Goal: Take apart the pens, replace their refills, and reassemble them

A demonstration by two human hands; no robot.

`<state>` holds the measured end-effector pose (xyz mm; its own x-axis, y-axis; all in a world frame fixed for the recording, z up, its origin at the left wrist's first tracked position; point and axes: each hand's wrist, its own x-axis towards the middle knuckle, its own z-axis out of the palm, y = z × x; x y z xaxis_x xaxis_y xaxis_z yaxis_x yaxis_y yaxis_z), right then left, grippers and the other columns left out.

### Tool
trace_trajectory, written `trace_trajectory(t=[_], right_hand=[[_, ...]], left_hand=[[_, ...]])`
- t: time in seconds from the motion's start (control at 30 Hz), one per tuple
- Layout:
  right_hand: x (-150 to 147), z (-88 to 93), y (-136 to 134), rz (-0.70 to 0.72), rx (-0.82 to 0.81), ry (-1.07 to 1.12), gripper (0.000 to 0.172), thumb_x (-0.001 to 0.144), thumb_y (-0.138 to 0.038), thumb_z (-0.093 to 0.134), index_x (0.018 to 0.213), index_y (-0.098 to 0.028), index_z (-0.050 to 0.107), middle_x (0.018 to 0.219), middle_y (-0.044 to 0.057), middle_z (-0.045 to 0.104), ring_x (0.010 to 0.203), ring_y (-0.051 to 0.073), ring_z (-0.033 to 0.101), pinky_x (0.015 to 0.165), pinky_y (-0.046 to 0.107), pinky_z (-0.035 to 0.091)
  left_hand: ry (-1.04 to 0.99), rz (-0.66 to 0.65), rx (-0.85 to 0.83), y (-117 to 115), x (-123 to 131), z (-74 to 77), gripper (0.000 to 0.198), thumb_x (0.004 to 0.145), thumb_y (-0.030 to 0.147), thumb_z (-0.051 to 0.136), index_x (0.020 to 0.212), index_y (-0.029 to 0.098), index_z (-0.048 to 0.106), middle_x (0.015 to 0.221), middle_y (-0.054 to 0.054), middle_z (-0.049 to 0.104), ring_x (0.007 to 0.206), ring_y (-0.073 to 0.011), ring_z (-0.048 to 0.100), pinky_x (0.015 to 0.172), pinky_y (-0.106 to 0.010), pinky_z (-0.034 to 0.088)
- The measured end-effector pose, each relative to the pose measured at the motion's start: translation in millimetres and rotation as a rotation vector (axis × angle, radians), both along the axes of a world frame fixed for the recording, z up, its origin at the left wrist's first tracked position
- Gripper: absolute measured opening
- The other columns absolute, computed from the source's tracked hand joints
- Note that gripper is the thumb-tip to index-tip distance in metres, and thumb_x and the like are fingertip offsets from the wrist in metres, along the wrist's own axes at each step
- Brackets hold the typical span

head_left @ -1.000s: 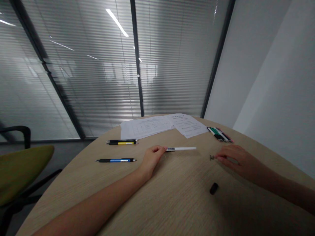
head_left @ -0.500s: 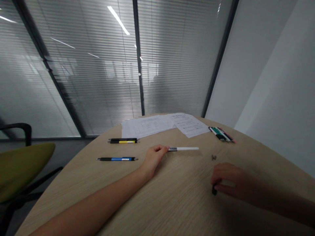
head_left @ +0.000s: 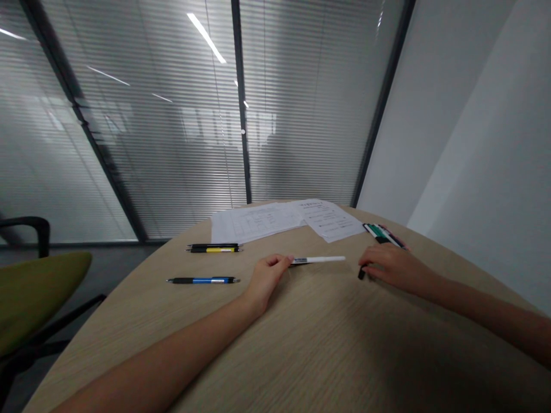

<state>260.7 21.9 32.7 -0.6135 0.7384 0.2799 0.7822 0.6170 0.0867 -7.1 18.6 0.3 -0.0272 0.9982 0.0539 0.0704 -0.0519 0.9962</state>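
Note:
My left hand (head_left: 267,282) pinches the dark end of a white pen (head_left: 322,259), which points right just over the tabletop. My right hand (head_left: 394,267) is closed on a small black cap-like piece (head_left: 361,273) that pokes out below the fingertips. It hovers a short way right of the white pen's tip, and the two are apart. Behind the right hand lies a row of green, white and pink pens (head_left: 379,233), partly covered by it. Left of my left hand a blue pen (head_left: 204,280) lies flat.
Farther back left lie a yellow pen (head_left: 214,250) and a black pen (head_left: 213,245) side by side. Printed paper sheets (head_left: 253,223) overlap at the far edge of the round wooden table (head_left: 275,367). A green chair (head_left: 47,292) stands at the left.
My right hand has moved away from me and slightly left with the black piece. It now covers the spot where a small greyish thing lay. The left hand stays about the same.

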Motion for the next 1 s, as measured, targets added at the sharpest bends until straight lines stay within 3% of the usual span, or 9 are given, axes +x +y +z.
trace_trajectory(t=[0.4,0.63,0.8,1.0], right_hand=[[-1.5,-10.9,9.8,-0.033,0.022,-0.043,0.018,0.073,-0.012,0.047,0.082,-0.018,0.063,0.079,0.004,0.067,0.076,0.018,0.06,0.07,0.03,0.043],[-7.1,6.2,12.6,-0.023,0.005,-0.102,0.017,0.074,-0.017,0.049,0.083,-0.018,0.063,0.082,0.004,0.067,0.08,0.02,0.06,0.073,0.034,0.044],[-34.5,13.4,21.3,0.074,-0.019,-0.149,0.018,0.074,-0.019,0.05,0.087,-0.02,0.064,0.089,0.006,0.065,0.086,0.021,0.058,0.078,0.034,0.042],[-81.4,-2.2,29.9,0.188,-0.142,-0.136,0.026,0.072,-0.012,0.049,0.093,-0.02,0.061,0.096,0.006,0.064,0.088,0.018,0.058,0.077,0.028,0.043]], left_hand=[[-0.035,-0.022,-0.007,-0.5,0.0,-0.2,0.031,0.061,0.042,0.058,0.047,0.017,0.047,0.039,0.009,0.028,0.039,-0.0068,0.022,0.042,-0.022,0.015],[-0.088,-0.016,0.009,-0.6,-1.2,0.7,0.034,0.06,0.046,0.058,0.047,0.017,0.044,0.04,0.009,0.029,0.038,-0.0063,0.022,0.04,-0.022,0.014],[-0.078,0.052,0.082,-0.7,-2.0,1.0,0.04,0.061,0.05,0.056,0.044,0.017,0.041,0.04,0.008,0.031,0.04,-0.0068,0.025,0.04,-0.022,0.016],[-0.112,0.082,0.057,4.0,-4.8,-2.2,0.039,0.061,0.051,0.055,0.045,0.017,0.042,0.041,0.008,0.03,0.04,-0.0069,0.025,0.04,-0.021,0.017]])
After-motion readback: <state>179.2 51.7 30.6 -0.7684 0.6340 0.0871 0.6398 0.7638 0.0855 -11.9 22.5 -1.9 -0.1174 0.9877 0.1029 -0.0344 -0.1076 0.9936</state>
